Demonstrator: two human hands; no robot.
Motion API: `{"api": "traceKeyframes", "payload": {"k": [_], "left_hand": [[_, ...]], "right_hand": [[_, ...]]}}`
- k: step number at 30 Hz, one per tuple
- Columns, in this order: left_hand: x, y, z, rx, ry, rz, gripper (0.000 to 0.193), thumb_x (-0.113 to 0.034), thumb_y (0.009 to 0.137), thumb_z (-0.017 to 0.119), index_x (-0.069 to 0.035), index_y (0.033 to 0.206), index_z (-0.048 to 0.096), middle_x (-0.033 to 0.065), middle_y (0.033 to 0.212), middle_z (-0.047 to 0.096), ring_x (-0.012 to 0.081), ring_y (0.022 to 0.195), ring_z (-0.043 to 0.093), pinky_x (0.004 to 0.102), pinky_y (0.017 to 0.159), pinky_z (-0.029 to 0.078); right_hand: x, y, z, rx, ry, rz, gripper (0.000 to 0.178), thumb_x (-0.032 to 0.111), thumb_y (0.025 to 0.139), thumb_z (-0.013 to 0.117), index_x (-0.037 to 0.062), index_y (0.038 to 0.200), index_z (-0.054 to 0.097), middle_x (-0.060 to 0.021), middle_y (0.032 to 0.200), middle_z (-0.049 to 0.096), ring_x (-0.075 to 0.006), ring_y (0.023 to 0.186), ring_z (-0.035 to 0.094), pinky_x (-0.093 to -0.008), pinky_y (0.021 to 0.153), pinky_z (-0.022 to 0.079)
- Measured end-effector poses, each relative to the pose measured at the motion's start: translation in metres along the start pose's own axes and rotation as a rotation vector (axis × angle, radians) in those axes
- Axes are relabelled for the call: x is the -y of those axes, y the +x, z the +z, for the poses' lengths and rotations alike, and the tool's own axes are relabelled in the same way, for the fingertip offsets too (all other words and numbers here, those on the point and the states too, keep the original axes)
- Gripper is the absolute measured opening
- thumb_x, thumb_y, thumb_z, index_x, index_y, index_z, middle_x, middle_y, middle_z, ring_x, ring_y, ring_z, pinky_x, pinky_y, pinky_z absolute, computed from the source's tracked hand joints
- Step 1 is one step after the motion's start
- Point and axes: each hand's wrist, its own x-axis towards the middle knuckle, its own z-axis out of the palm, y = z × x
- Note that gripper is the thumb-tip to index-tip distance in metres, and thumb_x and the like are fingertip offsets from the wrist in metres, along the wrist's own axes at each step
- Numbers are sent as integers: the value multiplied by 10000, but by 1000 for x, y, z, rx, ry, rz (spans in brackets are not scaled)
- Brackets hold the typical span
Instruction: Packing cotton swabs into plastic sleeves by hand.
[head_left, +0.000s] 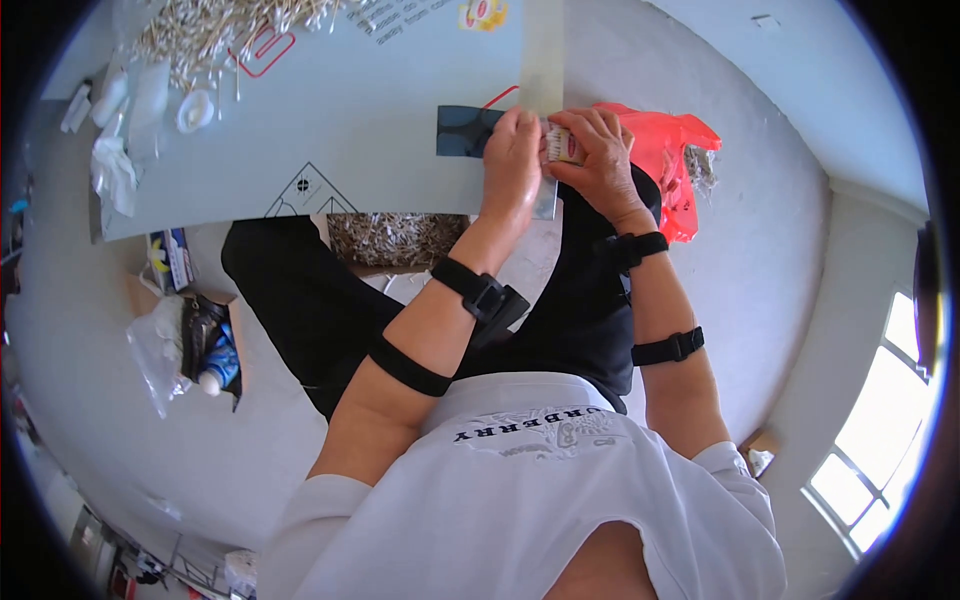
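Pale grey-blue tabletop (370, 135), upper left to upper centre of the frame, with printed markings. On it: one loose heap of cotton swabs (205, 45), upper left; one white ring-shaped roll (195, 111), below; crumpled white wrapping (115, 175), left edge.

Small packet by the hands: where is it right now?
In the head view, the small packet is just right of upper centre, held in the right hand, beside the left hand, at the table's right edge.
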Motion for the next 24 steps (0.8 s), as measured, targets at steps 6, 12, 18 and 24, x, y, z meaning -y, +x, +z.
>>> {"api": "traceKeyframes", "payload": {"k": [6,12,18,24], "left_hand": [[-3,-3,-8,-50,-82,-50,501,-337,995,522,11,1339,417,188,1146,614,248,1036,624,353,926,495],[-5,-5,-1,-59,-38,-22,435,-268,997,518,29,1304,435,192,1163,599,261,1062,606,381,937,493],[-3,-2,0,47,12,-72,413,-243,1008,493,39,1301,421,214,1200,581,274,1082,602,380,949,491],[-3,-12,25,268,172,31,387,-203,1014,472,55,1302,445,238,1196,597,292,1066,632,373,934,508]], "right_hand": [[2,-29,24,-774,1122,698,593,214,753,792,4,1243,532,-69,1147,602,-231,1098,534,-384,990,372],[7,-38,58,-666,2229,746,273,130,908,651,20,1144,571,-103,1113,631,-225,1083,589,-356,979,462],[26,0,55,-968,2053,778,285,8,841,691,13,1109,598,-109,1043,664,-242,971,644,-393,866,525],[-23,-17,30,-1064,2149,895,262,67,930,586,-85,1138,539,-184,1101,631,-313,1025,636,-458,942,505]]}}
